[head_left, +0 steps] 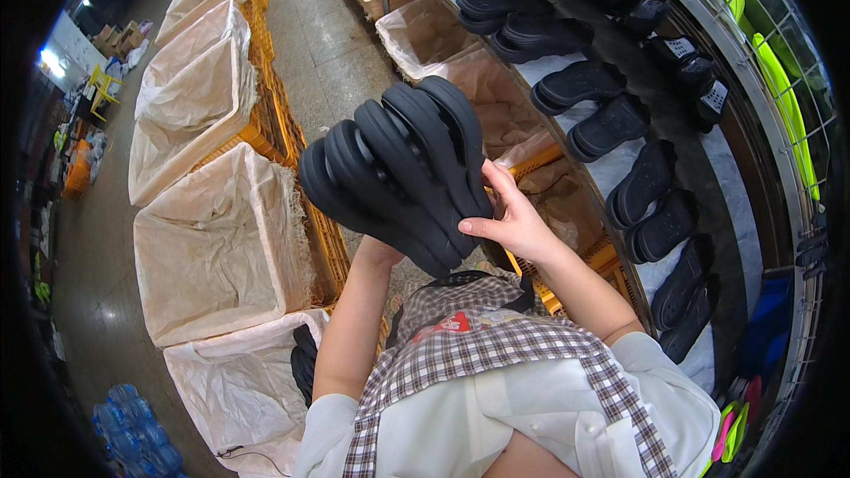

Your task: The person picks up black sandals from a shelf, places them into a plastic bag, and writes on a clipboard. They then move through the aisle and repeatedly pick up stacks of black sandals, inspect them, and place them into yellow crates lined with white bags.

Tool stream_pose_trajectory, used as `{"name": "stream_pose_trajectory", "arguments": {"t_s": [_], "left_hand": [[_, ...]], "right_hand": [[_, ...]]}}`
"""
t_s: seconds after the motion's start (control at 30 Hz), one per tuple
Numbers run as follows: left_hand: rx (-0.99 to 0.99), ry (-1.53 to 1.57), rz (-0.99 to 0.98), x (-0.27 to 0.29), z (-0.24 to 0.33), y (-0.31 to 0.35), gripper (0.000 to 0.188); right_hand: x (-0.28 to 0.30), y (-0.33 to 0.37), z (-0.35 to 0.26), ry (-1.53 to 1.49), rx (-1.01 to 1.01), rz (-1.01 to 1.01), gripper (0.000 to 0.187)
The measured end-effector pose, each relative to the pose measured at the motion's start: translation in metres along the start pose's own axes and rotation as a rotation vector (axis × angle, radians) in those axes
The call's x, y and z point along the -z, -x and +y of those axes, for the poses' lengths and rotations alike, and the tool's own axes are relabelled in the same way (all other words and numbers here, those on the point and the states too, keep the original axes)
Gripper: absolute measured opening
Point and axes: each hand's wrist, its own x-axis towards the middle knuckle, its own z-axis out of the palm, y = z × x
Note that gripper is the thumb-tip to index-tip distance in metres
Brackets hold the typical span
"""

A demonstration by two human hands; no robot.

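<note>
A fanned stack of several black clogs [390, 173] is held up in front of my body, their thick soles side by side. My right hand [509, 217] grips the stack at its right side, with the thumb on the near end and the fingers bent round the edge. At the lower left my left hand [381, 250] holds the stack from beneath, its fingers hidden behind the clogs.
Orange crates with pale cloth liners [212, 248] line my left side, the nearest with black footwear inside. To the right, pairs of black clogs [642, 181] lie along a dark conveyor belt [722, 195]. More lined crates [505, 106] stand under its edge. Bottled water packs [133, 429] sit lower left.
</note>
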Motion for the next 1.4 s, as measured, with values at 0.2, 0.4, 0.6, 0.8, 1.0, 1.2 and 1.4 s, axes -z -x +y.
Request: {"name": "stream_pose_trajectory", "arguments": {"t_s": [0.2, 0.4, 0.6, 0.8, 1.0, 1.2, 1.4], "left_hand": [[-0.102, -0.269, 0.279, -0.019, -0.004, 0.019, 0.049], [0.191, 0.565, 0.307, -0.032, 0.005, 0.029, 0.048], [0.006, 0.158, 0.234, -0.039, 0.018, 0.026, 0.055], [0.107, 0.409, 0.177, -0.027, 0.013, 0.027, 0.049], [0.023, 0.645, 0.143, -0.009, -0.001, 0.042, 0.068], [-0.082, 0.737, -0.104, 0.002, -0.003, 0.053, 0.071], [-0.124, 0.748, -0.084, 0.0, -0.003, 0.052, 0.061]], "right_hand": [[0.023, -0.017, 0.006, 0.452, 0.365, 0.058, 0.066], [0.043, -0.016, -0.006, 0.042, 0.128, -0.092, 0.04], [0.027, 0.008, 0.002, -0.43, -0.106, -0.076, 0.037], [0.0, 0.017, -0.005, -0.1, -0.085, 0.021, 0.049], [-0.015, 0.011, -0.024, -0.615, -0.198, 0.036, 0.071], [0.005, 0.002, -0.006, -1.393, -0.325, -0.103, 0.06], [0.001, 0.007, 0.009, -1.48, -0.34, -0.127, 0.061]]}}
